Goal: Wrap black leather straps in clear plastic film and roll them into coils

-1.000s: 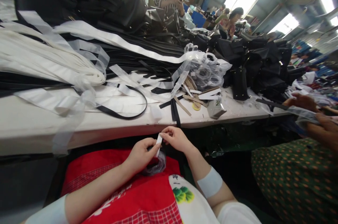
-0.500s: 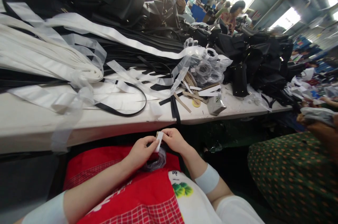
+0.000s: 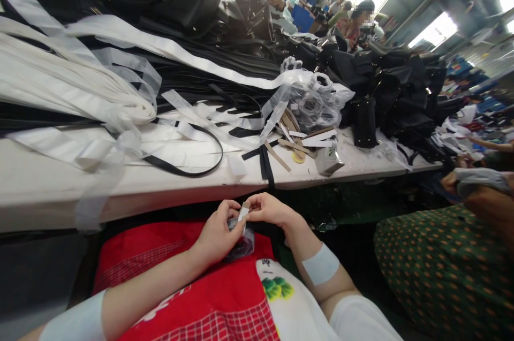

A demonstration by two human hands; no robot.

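Over my lap, a short strip, white with a brown end (image 3: 243, 212), is pinched between my two hands. My left hand (image 3: 219, 231) is closed, with its thumb and fingers around the lower part of the strip. From the other side, the fingertips of my right hand (image 3: 270, 209) are closed on the strip near its upper end. A clear plastic-wrapped coil (image 3: 246, 245) rests on the red apron (image 3: 201, 293) just below, partly hidden behind my left hand.
A white table (image 3: 209, 186) runs ahead of me. On it lie bundled white strips (image 3: 72, 78), a black strap loop (image 3: 180, 172), loose card strips (image 3: 277, 156), plastic-wrapped coils (image 3: 315, 105) and black bags (image 3: 393, 78). A person in a green dotted garment (image 3: 437, 260) is at right.
My right fingers have moved left over the strip, and my left hand has opened slightly around it. More of the strip's brown end shows, less of its white face.
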